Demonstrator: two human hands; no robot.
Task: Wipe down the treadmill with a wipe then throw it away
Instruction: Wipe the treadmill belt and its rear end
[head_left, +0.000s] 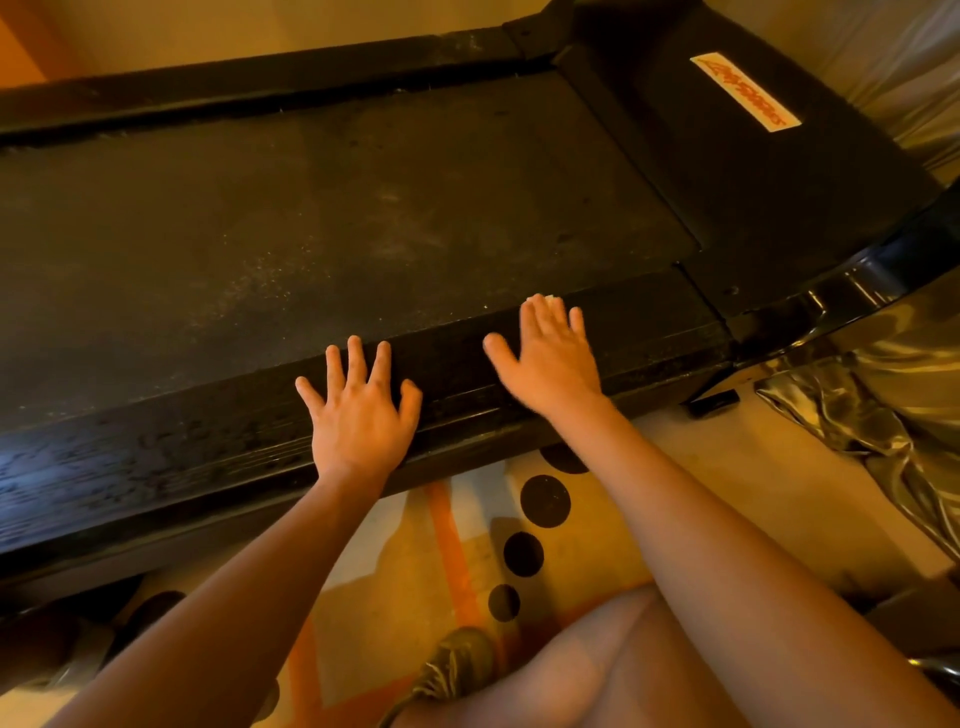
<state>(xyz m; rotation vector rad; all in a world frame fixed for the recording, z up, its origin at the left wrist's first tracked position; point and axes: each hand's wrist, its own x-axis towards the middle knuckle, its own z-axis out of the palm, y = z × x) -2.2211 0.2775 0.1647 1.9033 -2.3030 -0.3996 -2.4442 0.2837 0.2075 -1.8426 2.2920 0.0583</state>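
The black treadmill (363, 223) lies across the view, its dusty belt in the middle and its near side rail (649, 322) in front of me. My left hand (361, 415) rests flat on that rail with fingers spread. My right hand (550, 358) lies flat on the rail a little further right, fingers straight. A small white wipe (549, 300) peeks out beyond its fingertips, pressed under the hand. The motor cover (779, 171) with a white and red label (744, 91) sits at the right end.
A patterned floor mat (467, 545) with orange stripes and black dots lies below the rail. My bent knee (597, 670) and a shoe (457, 665) are at the bottom. Shiny plastic sheeting (883, 415) covers something at the right, beside the treadmill's upright (857, 291).
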